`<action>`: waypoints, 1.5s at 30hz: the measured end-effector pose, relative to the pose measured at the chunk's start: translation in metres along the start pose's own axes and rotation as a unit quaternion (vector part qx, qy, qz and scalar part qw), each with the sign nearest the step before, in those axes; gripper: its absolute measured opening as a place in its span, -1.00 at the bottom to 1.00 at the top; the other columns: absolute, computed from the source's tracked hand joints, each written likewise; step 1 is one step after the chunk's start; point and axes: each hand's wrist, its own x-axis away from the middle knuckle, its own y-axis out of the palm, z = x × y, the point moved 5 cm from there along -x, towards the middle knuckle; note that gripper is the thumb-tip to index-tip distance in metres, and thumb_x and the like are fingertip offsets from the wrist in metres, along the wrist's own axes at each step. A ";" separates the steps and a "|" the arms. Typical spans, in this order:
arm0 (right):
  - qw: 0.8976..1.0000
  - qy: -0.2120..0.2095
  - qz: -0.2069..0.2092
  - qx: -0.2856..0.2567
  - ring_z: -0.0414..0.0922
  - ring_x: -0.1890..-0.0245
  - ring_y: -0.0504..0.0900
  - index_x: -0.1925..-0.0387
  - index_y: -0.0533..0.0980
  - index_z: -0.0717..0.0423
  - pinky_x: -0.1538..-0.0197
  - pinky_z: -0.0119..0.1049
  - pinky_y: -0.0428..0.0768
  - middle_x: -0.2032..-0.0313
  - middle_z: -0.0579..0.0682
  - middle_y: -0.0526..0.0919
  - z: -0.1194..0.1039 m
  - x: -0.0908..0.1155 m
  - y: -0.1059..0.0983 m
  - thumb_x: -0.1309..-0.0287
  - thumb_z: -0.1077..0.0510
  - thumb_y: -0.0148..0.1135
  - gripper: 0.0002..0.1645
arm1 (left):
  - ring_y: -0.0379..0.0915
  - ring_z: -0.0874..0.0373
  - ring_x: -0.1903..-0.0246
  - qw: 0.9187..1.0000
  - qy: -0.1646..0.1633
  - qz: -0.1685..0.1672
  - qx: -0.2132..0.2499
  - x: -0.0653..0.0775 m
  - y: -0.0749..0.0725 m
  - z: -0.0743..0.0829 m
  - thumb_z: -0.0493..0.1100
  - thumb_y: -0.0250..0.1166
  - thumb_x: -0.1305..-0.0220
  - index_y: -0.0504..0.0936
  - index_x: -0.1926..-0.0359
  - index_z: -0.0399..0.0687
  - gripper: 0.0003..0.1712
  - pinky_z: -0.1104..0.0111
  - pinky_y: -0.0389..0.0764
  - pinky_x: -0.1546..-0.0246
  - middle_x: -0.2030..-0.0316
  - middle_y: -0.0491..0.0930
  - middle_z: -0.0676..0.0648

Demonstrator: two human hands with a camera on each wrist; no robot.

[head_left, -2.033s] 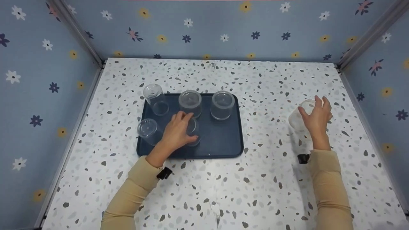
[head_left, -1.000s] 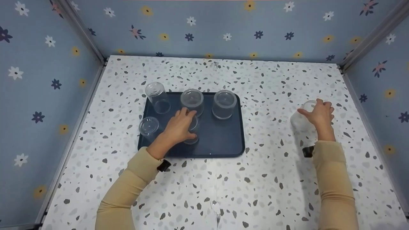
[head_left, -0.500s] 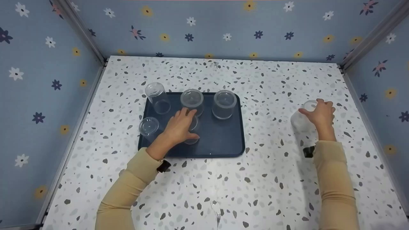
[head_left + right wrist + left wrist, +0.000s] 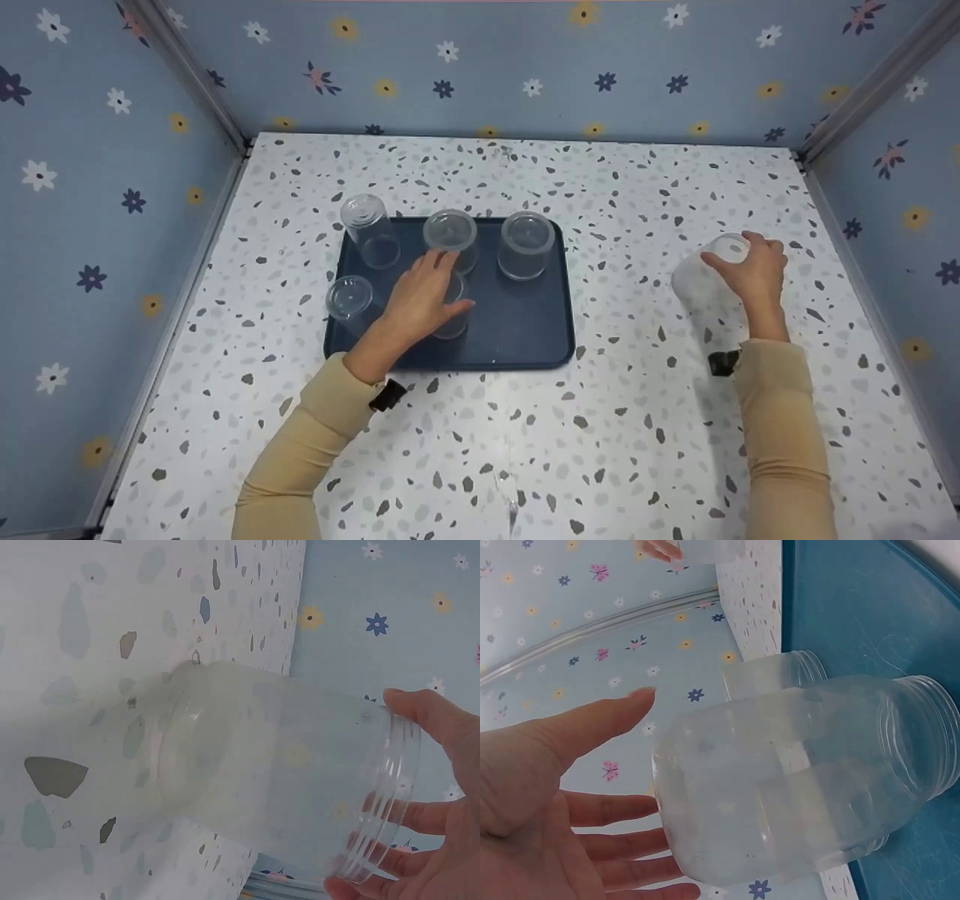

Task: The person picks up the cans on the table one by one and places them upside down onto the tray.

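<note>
On a dark blue tray (image 4: 517, 330), a clear jar (image 4: 735, 780) stands mouth down. My left hand (image 4: 420, 296) is around its upper end; in the left wrist view the thumb stands off the glass, and the straight fingertips lie right at the jar's base edge. At the table's right side, my right hand (image 4: 757, 274) grips a second clear jar (image 4: 262, 757) by its threaded rim, thumb on one side and fingers on the other. That jar is mouth up, with its bottom close to the speckled tabletop.
Several other clear jars stand upside down on the tray: two wide ones, jar (image 4: 450, 232) and jar (image 4: 526, 244), along the back, and two narrower ones, jar (image 4: 367, 225) and jar (image 4: 351, 300), at the left. Flowered blue panels (image 4: 525, 67) enclose the white speckled table (image 4: 585, 450).
My left thumb has moved away from the jar on the tray, and the fingers have straightened. The right jar's lower end has shifted slightly left, still in my right hand.
</note>
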 end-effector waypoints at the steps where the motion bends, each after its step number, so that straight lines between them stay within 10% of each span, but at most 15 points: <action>1: 1.000 -0.004 0.004 -0.005 0.31 -0.12 0.07 -0.26 0.08 0.32 -0.08 0.18 0.13 -0.13 0.44 0.05 -0.001 0.001 0.000 0.06 -0.21 0.22 0.02 | 0.28 -0.18 -0.01 1.000 0.001 0.009 0.003 0.000 0.000 0.000 0.01 0.35 0.02 0.26 -0.20 -0.27 -0.19 0.02 0.37 0.10 -0.07 0.29 -0.30; 22: 0.988 -0.067 0.056 -0.129 0.18 0.01 0.31 -0.22 0.22 0.21 0.01 0.00 0.30 -0.05 0.28 0.29 -0.032 0.031 0.019 0.11 -0.19 0.28 -0.07 | 0.29 -0.05 -0.05 0.983 0.009 0.137 0.119 -0.001 -0.002 0.010 -0.12 0.30 -0.07 0.37 -0.10 -0.30 -0.40 0.20 0.35 -0.01 -0.04 0.37 -0.24; 37: 0.963 -0.109 0.095 -0.226 0.00 0.09 0.43 -0.14 0.35 0.13 0.13 -0.22 0.47 0.02 0.12 0.42 -0.055 0.058 0.036 0.10 -0.08 0.33 -0.24 | 0.30 0.02 -0.07 0.936 0.083 0.256 0.227 0.004 0.006 0.025 -0.09 0.26 -0.12 0.40 -0.08 -0.34 -0.44 0.31 0.31 -0.05 -0.03 0.39 -0.24; 45: 0.939 -0.152 0.065 -0.301 0.00 0.09 0.45 -0.14 0.36 0.14 0.13 -0.24 0.48 0.02 0.13 0.44 -0.059 0.064 0.055 0.05 0.02 0.31 -0.32 | 0.24 0.04 -0.11 0.927 0.090 0.260 0.257 0.006 0.013 0.032 -0.02 0.22 -0.15 0.38 -0.11 -0.32 -0.41 0.29 0.26 -0.09 -0.06 0.38 -0.21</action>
